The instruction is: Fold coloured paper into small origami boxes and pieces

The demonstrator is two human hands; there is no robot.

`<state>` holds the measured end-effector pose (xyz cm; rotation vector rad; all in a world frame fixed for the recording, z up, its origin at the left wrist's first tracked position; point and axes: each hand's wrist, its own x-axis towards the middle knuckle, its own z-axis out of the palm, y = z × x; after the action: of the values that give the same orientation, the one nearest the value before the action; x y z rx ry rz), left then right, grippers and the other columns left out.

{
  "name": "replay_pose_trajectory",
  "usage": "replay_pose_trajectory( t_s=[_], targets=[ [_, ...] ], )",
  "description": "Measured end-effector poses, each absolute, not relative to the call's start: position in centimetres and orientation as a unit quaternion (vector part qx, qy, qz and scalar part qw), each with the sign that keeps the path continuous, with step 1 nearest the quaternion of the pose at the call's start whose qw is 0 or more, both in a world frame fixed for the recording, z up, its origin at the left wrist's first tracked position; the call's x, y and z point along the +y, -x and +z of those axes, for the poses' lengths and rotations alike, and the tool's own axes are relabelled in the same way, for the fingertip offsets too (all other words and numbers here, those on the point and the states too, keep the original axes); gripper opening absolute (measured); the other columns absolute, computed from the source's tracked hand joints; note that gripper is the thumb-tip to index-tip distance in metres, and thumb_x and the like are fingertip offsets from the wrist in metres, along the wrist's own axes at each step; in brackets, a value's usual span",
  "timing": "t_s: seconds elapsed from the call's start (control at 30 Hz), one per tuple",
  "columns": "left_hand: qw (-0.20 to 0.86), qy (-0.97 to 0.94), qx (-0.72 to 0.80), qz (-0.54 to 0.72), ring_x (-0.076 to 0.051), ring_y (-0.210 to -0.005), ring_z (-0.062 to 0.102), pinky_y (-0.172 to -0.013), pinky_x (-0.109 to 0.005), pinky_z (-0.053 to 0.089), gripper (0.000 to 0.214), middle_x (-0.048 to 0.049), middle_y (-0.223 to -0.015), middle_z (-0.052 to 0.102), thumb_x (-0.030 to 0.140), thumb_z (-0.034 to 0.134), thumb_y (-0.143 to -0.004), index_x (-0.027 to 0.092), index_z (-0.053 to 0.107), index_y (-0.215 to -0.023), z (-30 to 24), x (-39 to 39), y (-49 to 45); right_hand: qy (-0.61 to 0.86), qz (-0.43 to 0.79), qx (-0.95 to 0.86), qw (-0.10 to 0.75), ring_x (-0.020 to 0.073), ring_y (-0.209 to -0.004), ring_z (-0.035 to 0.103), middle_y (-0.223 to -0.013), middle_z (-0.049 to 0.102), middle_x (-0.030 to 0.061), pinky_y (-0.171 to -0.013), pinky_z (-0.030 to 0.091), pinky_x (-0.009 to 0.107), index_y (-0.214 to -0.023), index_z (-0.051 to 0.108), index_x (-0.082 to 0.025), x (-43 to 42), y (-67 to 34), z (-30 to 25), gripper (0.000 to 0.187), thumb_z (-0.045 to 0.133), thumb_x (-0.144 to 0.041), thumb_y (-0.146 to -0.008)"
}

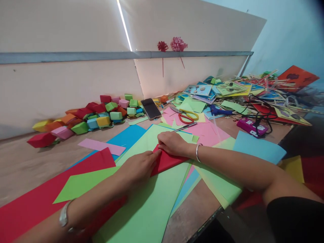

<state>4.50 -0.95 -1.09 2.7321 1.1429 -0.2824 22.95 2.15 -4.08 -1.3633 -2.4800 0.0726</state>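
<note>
Wooden table (30, 158) strewn with coloured sheets (258, 148); paper boxes (101, 116) heaped along white wall (63, 81). Red paper (168, 161) lay on green sheet (157, 199); left hand (138, 167) flat on it, right hand (172, 143) pressed it, fingers bent, nothing gripped.

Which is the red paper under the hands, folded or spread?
Folded: the red paper forms a small pointed wedge, pressed down by the left hand and right hand.

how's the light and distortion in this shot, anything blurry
Head view: a bright strip glares on the wall; the left hand throws a faint shadow on the green paper; the wide lens stretches the frame's edges; clutter at the right edge smears; right hand and red paper are sharp.
</note>
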Motion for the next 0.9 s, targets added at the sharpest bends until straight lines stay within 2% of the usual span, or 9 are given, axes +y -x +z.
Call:
replay_pose_trajectory(
  t_s=[0.13,0.23,0.4,0.57,0.7,0.9],
  targets=[
    [0.040,-0.913,0.383,-0.134,-0.029,-0.080,0.068,-0.062,-0.034,0.046,0.052,-0.0150,-0.101,0.066,0.017,0.026,-0.093,0.016,0.049,-0.139,-1.2,-2.4,-4.8,0.478,0.006,-0.866,0.146,0.0212,-0.085,0.058,-0.093,0.067,0.0085,-0.066,0.034,0.030,-0.092,0.060,-0.015,2.1,-22.8,-4.2,0.010,0.054,-0.023,-0.094],
    [0.018,-0.920,0.351,-0.174,-0.026,-0.083,0.067,-0.065,-0.033,0.048,0.053,-0.0127,-0.104,0.065,0.013,0.024,-0.094,0.017,0.045,-0.142,-1.2,-3.9,-4.3,0.479,-0.002,-0.867,0.139,0.0215,-0.086,0.059,-0.095,0.067,0.0090,-0.065,0.034,0.030,-0.094,0.059,-0.015,2.0,-22.7,-4.2,0.010,0.054,-0.023,-0.094],
    [0.008,-0.931,0.305,-0.201,-0.025,-0.081,0.065,-0.068,-0.037,0.053,0.056,-0.0133,-0.104,0.065,0.005,0.028,-0.092,0.013,0.039,-0.146,-1.2,-5.5,-3.3,0.476,-0.015,-0.870,0.131,0.0207,-0.086,0.059,-0.097,0.067,0.0090,-0.064,0.034,0.030,-0.095,0.058,-0.014,2.0,-22.7,-4.3,0.011,0.052,-0.023,-0.096],
    [-0.024,-0.961,0.257,-0.103,-0.025,-0.084,0.061,-0.073,-0.041,0.054,0.037,-0.0111,-0.093,0.063,0.015,0.032,-0.098,0.011,0.064,-0.118,-1.9,-5.3,-3.2,0.470,-0.038,-0.874,0.118,0.0215,-0.085,0.058,-0.097,0.067,0.0095,-0.064,0.034,0.031,-0.097,0.058,-0.014,2.0,-22.6,-4.3,0.011,0.051,-0.022,-0.096],
    [-0.084,-0.967,0.235,-0.042,-0.025,-0.076,0.061,-0.064,-0.042,0.054,0.033,-0.0110,-0.089,0.064,0.014,0.039,-0.095,0.009,0.066,-0.113,-2.7,-5.6,-2.7,0.455,-0.067,-0.881,0.109,0.0246,-0.089,0.056,-0.097,0.066,0.0129,-0.068,0.035,0.034,-0.099,0.058,-0.012,1.9,-22.4,-4.5,0.017,0.042,-0.015,-0.097],
    [-0.137,-0.964,0.226,-0.039,-0.029,-0.086,0.066,-0.073,-0.046,0.054,0.033,-0.0135,-0.102,0.070,0.002,0.043,-0.086,0.011,0.072,-0.098,-2.6,-6.9,-0.8,0.422,-0.139,-0.891,0.098,0.0252,-0.086,0.054,-0.092,0.064,0.0131,-0.067,0.035,0.035,-0.098,0.058,-0.012,2.0,-22.4,-5.1,0.023,0.035,-0.010,-0.097]
  ],
)
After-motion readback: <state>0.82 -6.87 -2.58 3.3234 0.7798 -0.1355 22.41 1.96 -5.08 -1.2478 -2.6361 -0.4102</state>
